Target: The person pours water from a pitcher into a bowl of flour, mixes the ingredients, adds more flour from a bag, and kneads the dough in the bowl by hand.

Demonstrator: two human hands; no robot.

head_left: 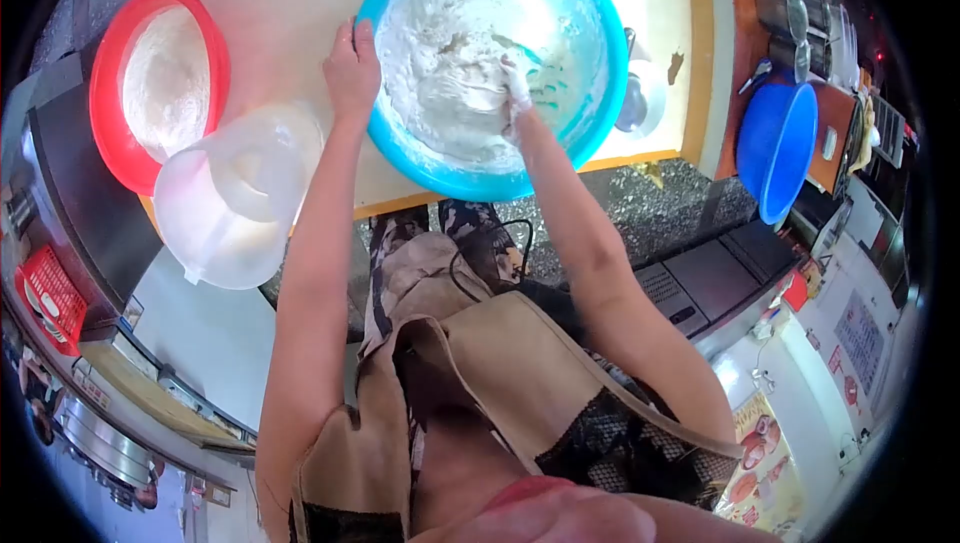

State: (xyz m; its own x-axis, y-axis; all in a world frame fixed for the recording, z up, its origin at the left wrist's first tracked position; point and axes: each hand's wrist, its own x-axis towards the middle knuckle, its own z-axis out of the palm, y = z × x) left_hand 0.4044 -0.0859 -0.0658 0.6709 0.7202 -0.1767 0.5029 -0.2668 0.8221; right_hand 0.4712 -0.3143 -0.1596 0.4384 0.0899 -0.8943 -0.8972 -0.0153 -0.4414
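Note:
A large turquoise basin holds a wet, lumpy flour dough, with white smears up its inner wall. My left hand grips the basin's left rim, thumb and fingers closed on the edge. Inside the bowl, my right hand is coated white and touches the right side of the dough. Its fingers blend into the mixture, so their shape is unclear. Beside my left forearm stands a translucent plastic jug, tilted toward me in the view. Left of the jug is a red basin with white flour in it.
The pale table has a wooden front edge. To the right of the turquoise basin lies a small whitish bowl, partly hidden. A deep blue basin and metal containers stand farther right. A red basket is at far left.

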